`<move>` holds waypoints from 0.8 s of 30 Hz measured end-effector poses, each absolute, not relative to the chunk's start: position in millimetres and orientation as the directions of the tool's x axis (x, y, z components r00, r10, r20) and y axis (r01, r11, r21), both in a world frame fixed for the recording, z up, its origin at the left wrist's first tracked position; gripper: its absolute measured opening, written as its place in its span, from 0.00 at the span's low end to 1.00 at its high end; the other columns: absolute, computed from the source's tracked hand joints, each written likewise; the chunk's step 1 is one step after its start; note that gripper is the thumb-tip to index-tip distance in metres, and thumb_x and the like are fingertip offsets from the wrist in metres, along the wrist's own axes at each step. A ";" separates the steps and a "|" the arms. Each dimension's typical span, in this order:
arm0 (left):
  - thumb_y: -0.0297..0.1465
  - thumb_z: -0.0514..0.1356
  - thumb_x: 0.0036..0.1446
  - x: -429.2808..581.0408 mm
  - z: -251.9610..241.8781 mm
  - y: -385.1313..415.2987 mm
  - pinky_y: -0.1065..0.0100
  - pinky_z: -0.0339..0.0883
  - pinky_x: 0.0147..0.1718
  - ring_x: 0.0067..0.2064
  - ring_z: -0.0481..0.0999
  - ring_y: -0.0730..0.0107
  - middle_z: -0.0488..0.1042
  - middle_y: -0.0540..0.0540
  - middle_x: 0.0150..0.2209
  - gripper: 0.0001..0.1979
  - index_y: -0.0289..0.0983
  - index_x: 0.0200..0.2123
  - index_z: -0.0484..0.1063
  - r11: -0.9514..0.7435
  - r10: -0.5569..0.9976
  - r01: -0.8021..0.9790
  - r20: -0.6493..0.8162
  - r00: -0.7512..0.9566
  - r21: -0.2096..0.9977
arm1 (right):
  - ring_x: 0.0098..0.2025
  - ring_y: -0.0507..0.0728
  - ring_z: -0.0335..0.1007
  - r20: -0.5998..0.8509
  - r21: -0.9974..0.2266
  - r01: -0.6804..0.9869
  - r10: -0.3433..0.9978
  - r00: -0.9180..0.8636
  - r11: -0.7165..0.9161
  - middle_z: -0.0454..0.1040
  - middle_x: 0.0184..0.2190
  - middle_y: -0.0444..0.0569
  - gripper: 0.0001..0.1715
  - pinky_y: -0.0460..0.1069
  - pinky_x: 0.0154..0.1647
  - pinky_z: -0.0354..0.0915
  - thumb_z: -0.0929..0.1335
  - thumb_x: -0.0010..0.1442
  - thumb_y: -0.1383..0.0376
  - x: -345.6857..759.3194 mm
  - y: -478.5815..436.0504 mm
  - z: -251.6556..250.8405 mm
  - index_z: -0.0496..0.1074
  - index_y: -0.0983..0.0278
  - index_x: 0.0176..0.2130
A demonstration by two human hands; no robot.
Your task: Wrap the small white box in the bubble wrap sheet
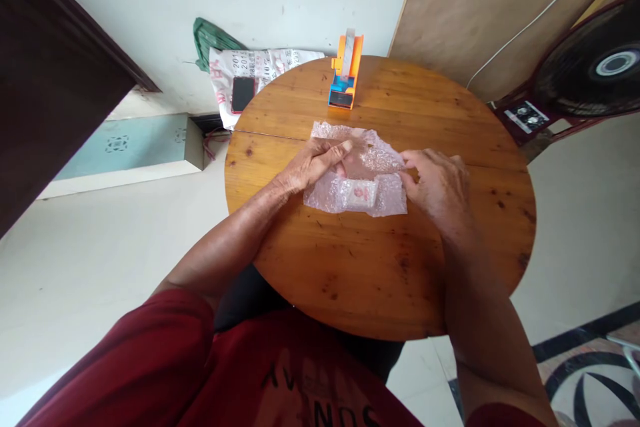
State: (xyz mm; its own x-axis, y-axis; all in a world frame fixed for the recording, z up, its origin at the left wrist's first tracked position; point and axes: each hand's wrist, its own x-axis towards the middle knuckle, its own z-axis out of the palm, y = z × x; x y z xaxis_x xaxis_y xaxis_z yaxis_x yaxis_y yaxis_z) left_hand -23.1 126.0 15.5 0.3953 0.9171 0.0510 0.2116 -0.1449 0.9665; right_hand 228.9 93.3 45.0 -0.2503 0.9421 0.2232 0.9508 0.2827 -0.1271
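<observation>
A sheet of clear bubble wrap (385, 155) lies on the round wooden table, partly raised between my hands. A small white packet with red print (361, 193) sits at its near side, with wrap around it. My left hand (323, 161) holds the wrap's left part, thumb on top and some fingertips showing below it. At the right edge of the sheet, my right hand (435, 180) pinches the wrap between thumb and fingers. Part of the wrap under my left hand is hidden.
An orange and blue tape dispenser (346, 73) stands toward the back of the wooden table (380, 267). Beyond the left rim, a dark phone (243, 94) rests on a printed white bag (223, 70). A fan-like black round object (590, 67) is at the right.
</observation>
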 end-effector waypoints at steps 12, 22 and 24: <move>0.45 0.64 0.59 -21.2 27.2 121.0 0.71 0.58 0.29 0.27 0.66 0.77 0.72 0.51 0.25 0.19 0.34 0.29 0.74 -0.086 0.876 0.193 -0.018 0.483 0.978 | 0.46 0.62 0.76 0.524 -0.456 0.706 0.805 -0.278 0.541 0.80 0.45 0.51 0.09 0.57 0.48 0.70 0.66 0.65 0.59 218.9 74.4 54.2 0.75 0.57 0.43; 0.35 0.64 0.54 -25.7 28.9 121.9 0.71 0.66 0.32 0.27 0.73 0.74 0.75 0.50 0.24 0.09 0.33 0.31 0.78 -0.001 0.821 0.039 -0.022 0.570 0.999 | 0.54 0.62 0.76 0.383 -0.311 0.612 0.686 -0.619 0.727 0.75 0.60 0.54 0.23 0.58 0.54 0.66 0.58 0.72 0.58 193.7 59.9 58.8 0.73 0.62 0.56; 0.33 0.64 0.52 -28.0 29.8 123.0 0.71 0.66 0.31 0.26 0.73 0.74 0.75 0.50 0.23 0.09 0.33 0.33 0.80 0.061 0.812 0.045 -0.076 0.579 0.997 | 0.49 0.62 0.78 0.326 -0.277 0.686 0.738 -0.591 0.673 0.79 0.54 0.54 0.24 0.58 0.50 0.64 0.57 0.73 0.57 195.8 63.7 58.6 0.75 0.62 0.53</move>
